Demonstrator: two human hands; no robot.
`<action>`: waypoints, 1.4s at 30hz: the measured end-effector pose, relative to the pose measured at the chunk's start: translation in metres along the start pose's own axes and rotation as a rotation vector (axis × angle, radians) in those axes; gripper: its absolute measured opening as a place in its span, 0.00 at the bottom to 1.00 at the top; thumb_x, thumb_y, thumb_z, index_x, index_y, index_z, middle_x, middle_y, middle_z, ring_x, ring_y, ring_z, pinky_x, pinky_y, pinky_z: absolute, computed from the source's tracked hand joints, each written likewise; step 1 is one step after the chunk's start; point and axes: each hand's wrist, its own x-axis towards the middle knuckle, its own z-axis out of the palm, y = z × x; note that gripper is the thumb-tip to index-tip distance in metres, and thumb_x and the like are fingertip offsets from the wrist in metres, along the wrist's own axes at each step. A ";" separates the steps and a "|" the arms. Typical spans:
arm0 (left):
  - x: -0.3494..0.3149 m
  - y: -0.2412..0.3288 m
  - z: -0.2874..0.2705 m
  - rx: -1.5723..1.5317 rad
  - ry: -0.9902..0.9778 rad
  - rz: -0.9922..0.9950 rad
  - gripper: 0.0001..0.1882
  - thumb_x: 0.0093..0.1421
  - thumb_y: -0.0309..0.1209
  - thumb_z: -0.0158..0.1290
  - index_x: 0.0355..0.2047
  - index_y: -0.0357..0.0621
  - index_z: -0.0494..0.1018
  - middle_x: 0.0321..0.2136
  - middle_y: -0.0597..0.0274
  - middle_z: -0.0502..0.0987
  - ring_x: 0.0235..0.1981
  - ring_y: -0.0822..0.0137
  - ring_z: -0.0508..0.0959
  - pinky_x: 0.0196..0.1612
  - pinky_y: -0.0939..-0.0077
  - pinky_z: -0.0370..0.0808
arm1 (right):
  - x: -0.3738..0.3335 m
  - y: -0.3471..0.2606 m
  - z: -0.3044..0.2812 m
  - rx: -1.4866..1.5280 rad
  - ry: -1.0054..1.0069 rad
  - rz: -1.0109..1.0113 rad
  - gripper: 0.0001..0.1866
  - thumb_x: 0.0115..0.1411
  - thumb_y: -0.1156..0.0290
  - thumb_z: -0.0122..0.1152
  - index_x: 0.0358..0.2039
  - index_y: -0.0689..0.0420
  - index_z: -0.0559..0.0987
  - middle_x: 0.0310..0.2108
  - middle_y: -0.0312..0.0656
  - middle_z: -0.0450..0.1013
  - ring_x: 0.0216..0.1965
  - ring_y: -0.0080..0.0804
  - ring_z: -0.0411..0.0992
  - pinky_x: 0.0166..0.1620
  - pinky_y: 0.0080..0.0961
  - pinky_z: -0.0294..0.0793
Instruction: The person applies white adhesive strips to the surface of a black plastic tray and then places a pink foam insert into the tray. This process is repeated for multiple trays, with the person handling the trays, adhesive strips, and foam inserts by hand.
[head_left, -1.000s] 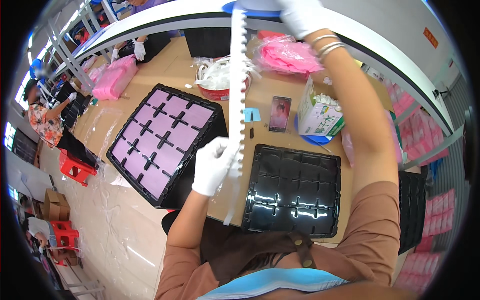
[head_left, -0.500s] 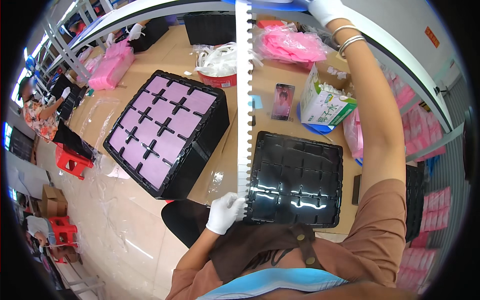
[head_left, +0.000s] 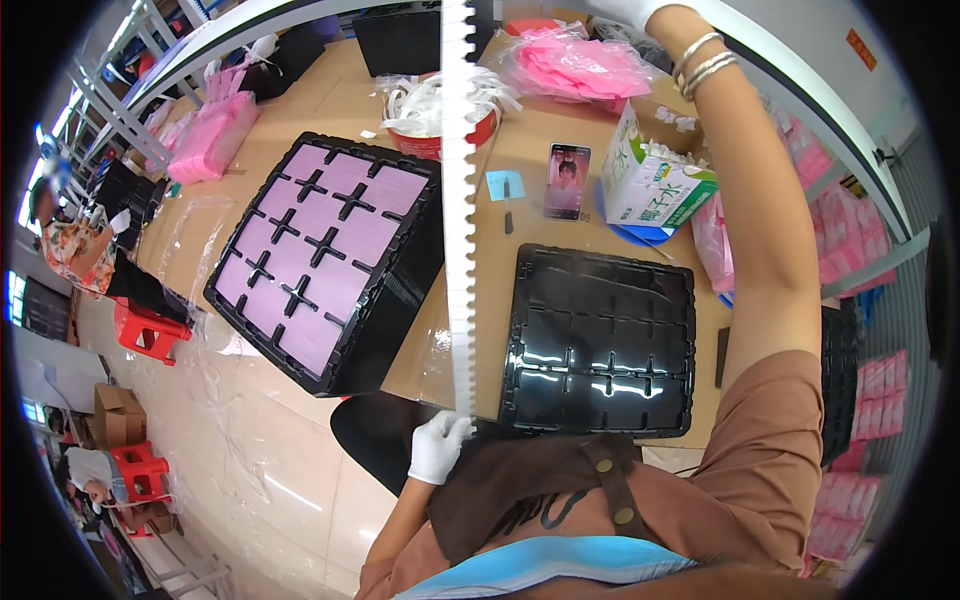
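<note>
My left hand [head_left: 438,447], in a white glove, is closed on the lower end of a long white strip [head_left: 457,220] with a notched right edge. The strip stretches up past the upper rim of the picture. My right hand [head_left: 632,8], also gloved in white, reaches up at the top edge, its fingers cut off from sight. Right of the strip lies an empty-looking glossy black moulded tray [head_left: 600,335]. To the left, a tall stack of black trays [head_left: 330,240] has pink-lilac sheets in its top compartments, separated by black crosses.
Behind stand a red tub of white strips [head_left: 415,140], pink plastic bags [head_left: 580,65], a phone [head_left: 567,182], a small dark-handled tool [head_left: 507,208] and a green-white carton [head_left: 655,190]. A shelf post [head_left: 900,255] rises at right. A co-worker [head_left: 85,250] is far left.
The white strip and my left hand have shifted slightly left, the hand also a little lower. My right hand has slid further out at the top. The view has moved a little.
</note>
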 end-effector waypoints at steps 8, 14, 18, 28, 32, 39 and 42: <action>-0.001 -0.032 0.023 0.079 -0.152 0.096 0.07 0.60 0.27 0.55 0.32 0.34 0.76 0.25 0.57 0.81 0.27 0.72 0.82 0.31 0.80 0.77 | 0.003 0.030 -0.001 -0.022 -0.009 0.036 0.12 0.53 0.68 0.53 0.34 0.56 0.81 0.34 0.55 0.76 0.36 0.53 0.75 0.41 0.43 0.74; -0.009 -0.037 0.025 0.008 -0.050 -0.014 0.08 0.61 0.30 0.55 0.32 0.37 0.76 0.23 0.57 0.81 0.25 0.70 0.82 0.30 0.77 0.78 | -0.003 0.069 0.002 0.114 0.356 0.200 0.12 0.56 0.66 0.54 0.36 0.58 0.79 0.38 0.56 0.75 0.41 0.54 0.73 0.45 0.41 0.72; -0.009 -0.048 0.029 -0.078 -0.044 -0.018 0.08 0.61 0.30 0.55 0.31 0.37 0.75 0.22 0.57 0.81 0.26 0.70 0.82 0.30 0.77 0.78 | -0.016 -0.010 -0.030 0.253 0.190 -0.349 0.13 0.53 0.76 0.52 0.39 0.58 0.79 0.39 0.52 0.75 0.42 0.51 0.73 0.48 0.40 0.71; -0.010 -0.042 0.012 0.095 0.057 0.141 0.09 0.61 0.31 0.54 0.32 0.37 0.76 0.24 0.57 0.81 0.25 0.67 0.82 0.30 0.76 0.78 | 0.022 0.097 0.015 0.038 -0.059 0.213 0.12 0.53 0.66 0.57 0.36 0.56 0.82 0.33 0.53 0.77 0.38 0.52 0.75 0.43 0.38 0.74; -0.010 -0.037 0.004 0.125 0.073 0.100 0.08 0.61 0.31 0.54 0.32 0.37 0.76 0.24 0.57 0.81 0.25 0.68 0.82 0.30 0.76 0.78 | 0.027 0.097 -0.011 -0.050 0.066 0.251 0.13 0.52 0.66 0.59 0.37 0.58 0.81 0.32 0.54 0.76 0.38 0.53 0.75 0.42 0.40 0.74; -0.014 -0.059 0.011 0.193 -0.065 0.081 0.09 0.60 0.35 0.55 0.31 0.43 0.77 0.23 0.59 0.81 0.24 0.65 0.82 0.30 0.75 0.78 | 0.010 -0.024 -0.035 0.251 0.099 -0.298 0.15 0.59 0.70 0.47 0.42 0.53 0.80 0.35 0.50 0.77 0.37 0.47 0.75 0.45 0.38 0.73; -0.016 -0.070 0.010 0.344 -0.058 0.095 0.10 0.59 0.38 0.55 0.31 0.46 0.77 0.23 0.59 0.81 0.25 0.64 0.82 0.30 0.72 0.77 | 0.026 0.035 -0.009 -0.148 0.054 0.035 0.15 0.61 0.63 0.46 0.40 0.49 0.81 0.35 0.48 0.77 0.37 0.46 0.76 0.42 0.39 0.74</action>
